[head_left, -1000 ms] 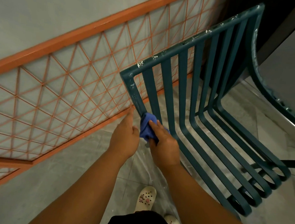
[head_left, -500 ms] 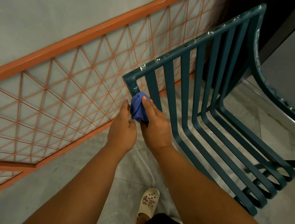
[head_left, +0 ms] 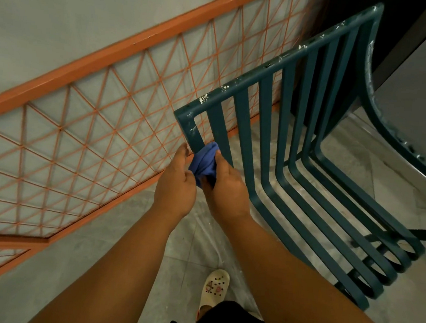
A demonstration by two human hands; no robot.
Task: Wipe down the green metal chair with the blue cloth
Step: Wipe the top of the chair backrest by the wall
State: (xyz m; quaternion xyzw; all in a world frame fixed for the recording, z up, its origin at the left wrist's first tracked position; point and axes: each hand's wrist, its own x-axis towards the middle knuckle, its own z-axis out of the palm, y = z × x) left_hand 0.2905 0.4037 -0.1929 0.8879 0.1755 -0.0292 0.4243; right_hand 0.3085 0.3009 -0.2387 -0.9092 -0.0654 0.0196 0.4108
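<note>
Nearest me, my right hand [head_left: 226,188] curls its fingers around the bunched blue cloth [head_left: 205,162], and my left hand [head_left: 176,186] pinches its other side. The cloth presses against the green metal chair [head_left: 268,130] at its left back post, just below the corner, with the orange railing [head_left: 87,114] beyond.

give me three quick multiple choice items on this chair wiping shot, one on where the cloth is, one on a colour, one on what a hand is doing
1. Where is the blue cloth?
A. on the seat slats
B. at the outermost upright of the chair back
C. on the floor

2. What colour is the lattice railing beside the green metal chair?
A. orange
B. white
C. black

3. What is the right hand doing?
A. hanging idle
B. gripping the cloth
C. resting on the seat

Answers:
1 B, the cloth is bunched round that bar below the top corner.
2 A, its frame and wires are orange.
3 B, its fingers curl round the cloth, with the left hand alongside.
</note>
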